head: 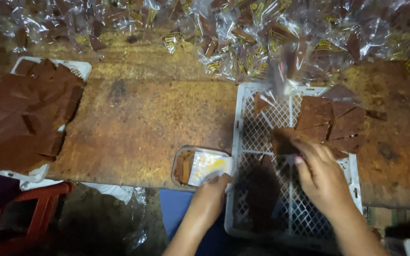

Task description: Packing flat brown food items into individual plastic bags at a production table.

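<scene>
Right hand [321,178] fingers pinch brown flat slab [284,141] over white lattice plastic tray [262,124], frame centre-right; left hand [211,195] fingers grip small clear wrapper [208,166]; two trays visible.

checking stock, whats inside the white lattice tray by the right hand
Brown flat pieces lie in the white lattice tray's far right part. The right hand covers its near middle; what lies beneath cannot be seen.

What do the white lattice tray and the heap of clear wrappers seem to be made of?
The white lattice tray looks like moulded plastic, matte: its grid is even and its rim thick. The clear wrappers look like thin glossy plastic film: they crinkle and catch bright glints.
</scene>
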